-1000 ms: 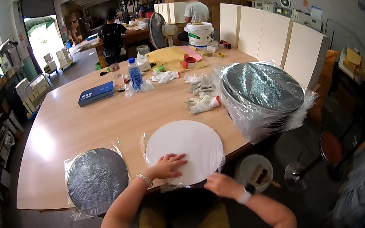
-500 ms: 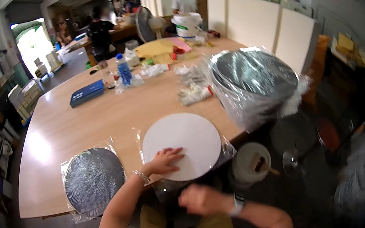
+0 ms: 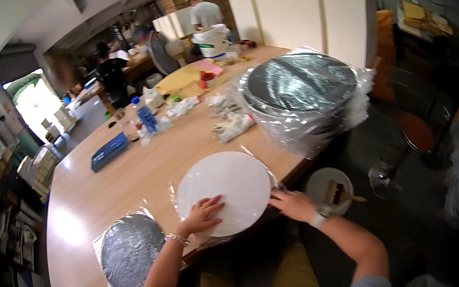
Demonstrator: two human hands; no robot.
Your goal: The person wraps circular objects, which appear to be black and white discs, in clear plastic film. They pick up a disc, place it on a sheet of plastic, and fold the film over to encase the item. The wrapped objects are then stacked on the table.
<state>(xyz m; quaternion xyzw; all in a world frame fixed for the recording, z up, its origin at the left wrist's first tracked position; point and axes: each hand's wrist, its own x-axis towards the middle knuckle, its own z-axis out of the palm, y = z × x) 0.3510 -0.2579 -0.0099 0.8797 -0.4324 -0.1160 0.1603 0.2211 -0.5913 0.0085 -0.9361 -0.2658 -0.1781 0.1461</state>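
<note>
Surface [image 3: 115,185], long pale wooden tabletop, carries everything. Large stack of dark round discs in clear plastic wrap [image 3: 300,92] at far end. White round flat disc [image 3: 228,188] lies at near edge, on clear film, slightly overhanging. Smaller dark grey round disc in plastic bag [image 3: 128,251] lies to left, apart. Left hand [image 3: 203,214] pressed flat on white disc, fingers spread, gripping nothing. Right hand [image 3: 292,204] at disc's right rim, fingers curled on edge, touching. Risk, by judgement: film beneath looks slippery, so uneven push could slide disc off edge.
</note>
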